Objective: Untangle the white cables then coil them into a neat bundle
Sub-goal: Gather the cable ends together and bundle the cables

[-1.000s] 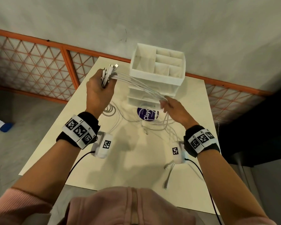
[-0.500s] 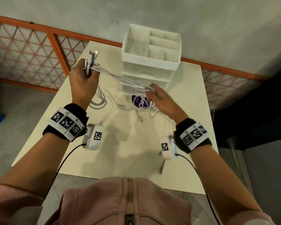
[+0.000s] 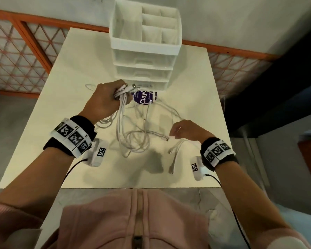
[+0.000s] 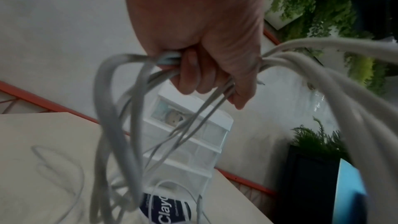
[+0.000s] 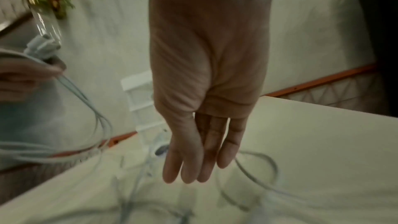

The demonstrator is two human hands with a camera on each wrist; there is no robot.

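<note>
The white cables (image 3: 123, 112) were gripped near their plugs by the left hand (image 3: 104, 101), their loops trailing onto the worktop (image 3: 75, 72). The right hand (image 3: 187, 130) was held with fingers straight, grasping nothing, as only the right wrist view showed. A figure was seen in the drawer organiser's (image 3: 145, 42) top drawer from the left wrist view alone. Since a second earlier, both hands had been lowered and the right had let the strands go.
</note>
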